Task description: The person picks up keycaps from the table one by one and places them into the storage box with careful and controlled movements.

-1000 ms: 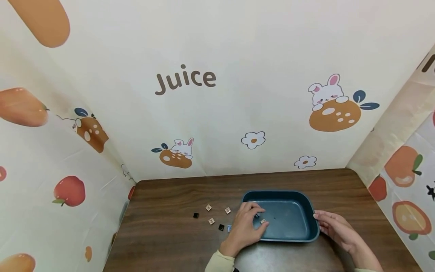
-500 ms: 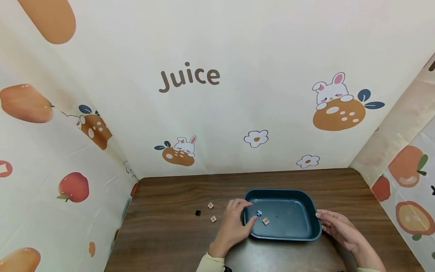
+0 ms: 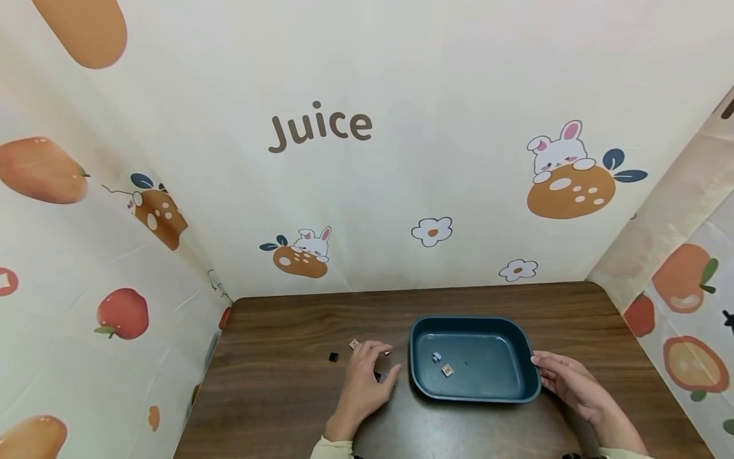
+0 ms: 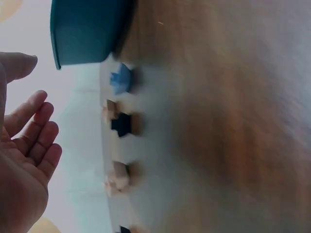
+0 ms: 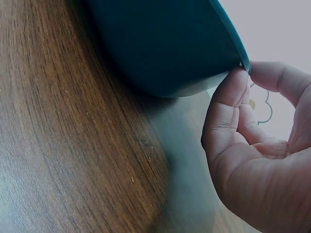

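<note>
My left hand (image 3: 361,386) hovers over small studded blocks on the table, fingers and thumb spread apart with nothing between them. Below it, partly covered in the head view, lies a black block (image 3: 377,377). The left wrist view shows a blue block (image 4: 121,79), another black one and beige blocks (image 4: 119,177) standing in a row beside the hand. With thumb and fingers, my right hand (image 3: 576,389) pinches the right rim of a dark blue plastic tray (image 5: 170,53). Inside the tray sit a blue block (image 3: 437,357) and a beige block (image 3: 447,370).
Left of the hand, a black block (image 3: 333,357) and a beige block (image 3: 353,343) lie on the brown wooden table (image 3: 264,395). A printed cloth (image 3: 367,191) stands behind the table and along both sides.
My left hand has moved left, out from over the tray to above the loose blocks. The blue and beige blocks stay inside the tray. My right hand keeps its hold on the rim.
</note>
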`<state>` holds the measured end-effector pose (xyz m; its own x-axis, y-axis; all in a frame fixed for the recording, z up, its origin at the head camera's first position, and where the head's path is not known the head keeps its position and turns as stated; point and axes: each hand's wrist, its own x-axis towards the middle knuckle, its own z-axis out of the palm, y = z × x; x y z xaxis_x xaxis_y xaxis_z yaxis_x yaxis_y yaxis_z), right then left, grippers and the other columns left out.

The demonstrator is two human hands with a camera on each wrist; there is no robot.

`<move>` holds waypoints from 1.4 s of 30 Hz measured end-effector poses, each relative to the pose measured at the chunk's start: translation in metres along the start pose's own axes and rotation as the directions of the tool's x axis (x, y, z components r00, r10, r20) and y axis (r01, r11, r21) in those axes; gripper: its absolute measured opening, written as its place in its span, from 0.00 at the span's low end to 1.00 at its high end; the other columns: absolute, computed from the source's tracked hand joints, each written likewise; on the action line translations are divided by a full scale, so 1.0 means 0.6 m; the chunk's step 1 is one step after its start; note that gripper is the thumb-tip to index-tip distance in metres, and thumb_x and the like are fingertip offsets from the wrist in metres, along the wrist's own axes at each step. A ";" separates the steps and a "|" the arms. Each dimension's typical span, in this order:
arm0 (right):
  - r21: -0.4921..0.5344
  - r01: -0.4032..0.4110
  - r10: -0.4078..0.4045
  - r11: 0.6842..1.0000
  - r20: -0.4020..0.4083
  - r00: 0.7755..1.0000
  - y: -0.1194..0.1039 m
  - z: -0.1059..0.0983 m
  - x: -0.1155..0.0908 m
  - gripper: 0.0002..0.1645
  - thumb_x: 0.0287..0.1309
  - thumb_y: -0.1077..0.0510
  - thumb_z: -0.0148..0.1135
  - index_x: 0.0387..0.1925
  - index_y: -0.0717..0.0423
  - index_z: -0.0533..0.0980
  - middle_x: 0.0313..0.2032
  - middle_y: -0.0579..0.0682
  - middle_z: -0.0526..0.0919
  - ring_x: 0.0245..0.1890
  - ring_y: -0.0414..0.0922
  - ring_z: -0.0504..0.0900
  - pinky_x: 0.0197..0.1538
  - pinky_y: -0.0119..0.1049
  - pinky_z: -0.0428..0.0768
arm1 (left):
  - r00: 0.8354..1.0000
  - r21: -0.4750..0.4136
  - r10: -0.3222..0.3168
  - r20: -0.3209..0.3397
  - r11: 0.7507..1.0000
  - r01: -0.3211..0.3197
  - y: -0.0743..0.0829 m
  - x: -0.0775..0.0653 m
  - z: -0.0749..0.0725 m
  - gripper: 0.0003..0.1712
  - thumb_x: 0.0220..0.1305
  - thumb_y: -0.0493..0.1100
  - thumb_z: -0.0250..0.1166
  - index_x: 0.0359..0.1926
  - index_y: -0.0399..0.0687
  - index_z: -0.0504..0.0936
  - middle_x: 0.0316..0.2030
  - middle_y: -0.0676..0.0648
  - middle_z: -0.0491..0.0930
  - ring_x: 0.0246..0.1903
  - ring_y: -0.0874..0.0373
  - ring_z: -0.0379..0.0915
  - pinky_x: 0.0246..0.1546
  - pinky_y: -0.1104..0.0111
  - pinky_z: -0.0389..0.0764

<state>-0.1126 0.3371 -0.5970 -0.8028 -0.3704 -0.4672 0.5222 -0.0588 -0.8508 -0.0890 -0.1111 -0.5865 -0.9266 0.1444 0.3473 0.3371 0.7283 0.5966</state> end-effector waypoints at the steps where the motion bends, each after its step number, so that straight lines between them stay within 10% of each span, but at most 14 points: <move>1: 0.001 0.003 -0.003 1.000 0.004 1.000 0.000 0.000 0.000 0.22 0.83 0.57 0.45 0.46 0.35 0.85 0.44 0.32 0.89 0.45 0.29 0.85 0.53 0.26 0.84 | 1.000 0.001 0.002 -0.006 1.000 -0.002 -0.004 -0.003 0.000 0.21 0.62 0.47 0.78 0.54 0.50 0.87 0.50 0.53 0.84 0.51 0.58 0.77 0.53 0.56 0.81; 27: -0.005 -0.038 0.038 0.999 -0.010 0.999 -0.007 0.005 -0.003 0.19 0.83 0.55 0.47 0.46 0.38 0.85 0.44 0.33 0.89 0.45 0.29 0.85 0.52 0.26 0.84 | 0.978 0.050 -0.201 0.054 0.979 0.199 -0.045 -0.049 0.002 0.19 0.62 0.51 0.78 0.52 0.55 0.88 0.49 0.58 0.83 0.53 0.60 0.76 0.56 0.56 0.78; 42: -0.014 -0.031 0.031 0.999 0.011 0.999 -0.003 -0.002 0.000 0.20 0.83 0.55 0.45 0.46 0.37 0.85 0.44 0.33 0.89 0.45 0.28 0.85 0.52 0.26 0.84 | 0.991 0.163 -0.130 0.014 0.979 0.126 -0.056 -0.052 0.004 0.16 0.58 0.50 0.80 0.46 0.53 0.89 0.45 0.56 0.83 0.50 0.58 0.76 0.58 0.55 0.75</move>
<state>-0.1137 0.3381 -0.5957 -0.7831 -0.3819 -0.4909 0.5428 -0.0345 -0.8391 -0.0718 -0.1383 -0.6194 -0.9647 0.0580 0.2568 0.1861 0.8402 0.5093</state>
